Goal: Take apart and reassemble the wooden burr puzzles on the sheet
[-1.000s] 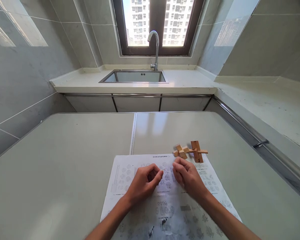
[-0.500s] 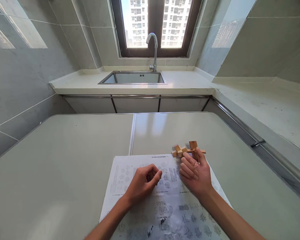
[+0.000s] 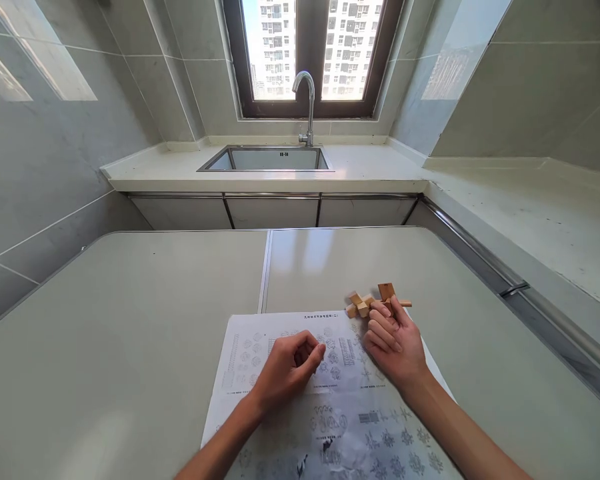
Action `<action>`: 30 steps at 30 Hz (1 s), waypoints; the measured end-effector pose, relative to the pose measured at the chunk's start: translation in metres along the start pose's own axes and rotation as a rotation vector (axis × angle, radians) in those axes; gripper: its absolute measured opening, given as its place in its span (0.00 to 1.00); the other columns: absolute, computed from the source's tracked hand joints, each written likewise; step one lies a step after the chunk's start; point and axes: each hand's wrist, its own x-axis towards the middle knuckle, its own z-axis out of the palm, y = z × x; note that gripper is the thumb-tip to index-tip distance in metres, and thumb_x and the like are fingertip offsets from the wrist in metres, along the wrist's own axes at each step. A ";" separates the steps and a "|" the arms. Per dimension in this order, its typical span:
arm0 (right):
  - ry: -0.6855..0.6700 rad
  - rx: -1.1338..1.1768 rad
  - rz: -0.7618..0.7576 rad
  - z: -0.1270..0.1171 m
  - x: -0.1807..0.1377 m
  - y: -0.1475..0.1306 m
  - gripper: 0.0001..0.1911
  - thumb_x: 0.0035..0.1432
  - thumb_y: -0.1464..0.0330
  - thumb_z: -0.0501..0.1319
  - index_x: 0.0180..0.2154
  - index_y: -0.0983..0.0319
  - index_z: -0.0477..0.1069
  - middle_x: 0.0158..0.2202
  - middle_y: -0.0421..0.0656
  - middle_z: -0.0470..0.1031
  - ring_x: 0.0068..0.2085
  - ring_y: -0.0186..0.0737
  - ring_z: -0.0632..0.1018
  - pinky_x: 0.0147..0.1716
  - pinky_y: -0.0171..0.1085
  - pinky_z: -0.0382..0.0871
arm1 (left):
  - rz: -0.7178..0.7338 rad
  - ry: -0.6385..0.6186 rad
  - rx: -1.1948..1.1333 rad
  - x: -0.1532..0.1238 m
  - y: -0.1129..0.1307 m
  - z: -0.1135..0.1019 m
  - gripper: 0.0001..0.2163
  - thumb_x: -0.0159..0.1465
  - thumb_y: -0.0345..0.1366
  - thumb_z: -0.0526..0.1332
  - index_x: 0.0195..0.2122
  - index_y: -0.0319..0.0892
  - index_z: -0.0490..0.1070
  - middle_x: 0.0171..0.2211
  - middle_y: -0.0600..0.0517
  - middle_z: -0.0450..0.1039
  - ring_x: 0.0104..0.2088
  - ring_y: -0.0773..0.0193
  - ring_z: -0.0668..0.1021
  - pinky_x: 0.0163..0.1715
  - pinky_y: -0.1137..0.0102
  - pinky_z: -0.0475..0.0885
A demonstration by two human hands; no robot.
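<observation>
A metal-rimmed sink point(image 3: 275, 160) is set into the white counter point(image 3: 375, 162) below the window point(image 3: 313, 60), with a curved faucet point(image 3: 311, 110) rising behind it. The sink's pale far wall shows, with dark slots near its top; its floor is hidden by the front rim (the view comes in too low to see down that far).

On the nearer tabletop point(image 3: 130, 347) lies a creased sheet point(image 3: 330, 385) printed with small diagrams. At its far right corner, partly over the edge, sit the wooden pieces: a pale, notched cluster point(image 3: 362, 305) and, just to its right, a darker flat piece point(image 3: 387, 290) with a thin rod point(image 3: 406, 304) sticking out.

The left hand point(image 3: 287, 363) rests above the sheet, its grip loosely curled with a small gap between thumb and fingers and nothing visible in it. The right hand point(image 3: 396, 345) is at the wooden pieces, fingers bent and thumb raised against the darker flat piece; whether its grip has hold of that piece I cannot tell.
</observation>
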 end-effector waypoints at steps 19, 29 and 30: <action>0.060 -0.942 -0.251 0.012 -0.005 0.017 0.25 0.74 0.52 0.56 0.27 0.58 0.65 0.14 0.30 0.52 0.16 0.30 0.48 0.16 0.35 0.43 | 0.013 -0.002 -0.009 -0.001 -0.007 0.000 0.17 0.71 0.46 0.59 0.28 0.41 0.68 0.22 0.57 0.65 0.24 0.69 0.65 0.25 0.72 0.59; -0.172 -1.751 -0.257 -0.001 -0.022 0.037 0.25 0.74 0.50 0.52 0.28 0.58 0.65 0.24 0.39 0.67 0.27 0.40 0.66 0.29 0.39 0.59 | 0.106 0.103 -0.013 -0.004 -0.003 -0.004 0.13 0.67 0.48 0.65 0.41 0.43 0.72 0.36 0.50 0.75 0.34 0.62 0.74 0.35 0.68 0.70; -0.226 -1.806 -0.290 -0.002 -0.023 0.038 0.24 0.74 0.52 0.52 0.29 0.58 0.68 0.26 0.40 0.70 0.29 0.41 0.69 0.30 0.40 0.61 | 0.135 0.119 -0.009 -0.005 -0.003 -0.004 0.15 0.64 0.47 0.68 0.44 0.43 0.72 0.40 0.48 0.76 0.38 0.59 0.76 0.40 0.66 0.72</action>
